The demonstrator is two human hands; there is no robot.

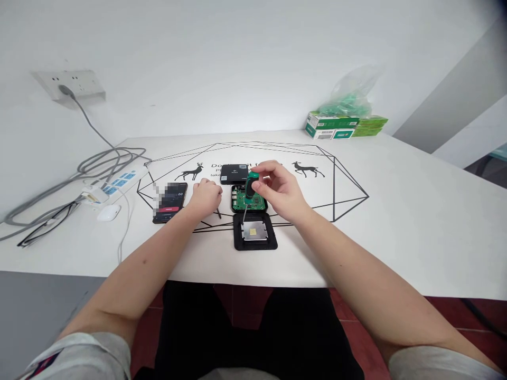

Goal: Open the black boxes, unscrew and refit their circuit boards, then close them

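Note:
In the head view, my right hand (279, 190) is closed around the green and black handle of a screwdriver (250, 186). Its thin shaft slants down to the upper left corner of a silver metal plate (259, 226), which lies on a square black cover (255, 246). Behind that cover sits an open black case with a green circuit board (240, 203), partly hidden by the screwdriver. Left of the case, my left hand (206, 198) rests on the table with curled fingers. A short dark stick-like piece (219, 213) shows beside its fingers; whether they grip anything is hidden.
A flat black lid (233, 174) lies behind the case. On the left are a phone (170, 203), a white earbud case (109, 212), glasses (47, 227), a power strip (121, 182) and looped grey cable (85, 163). Green and white boxes (332, 124) stand at the back right.

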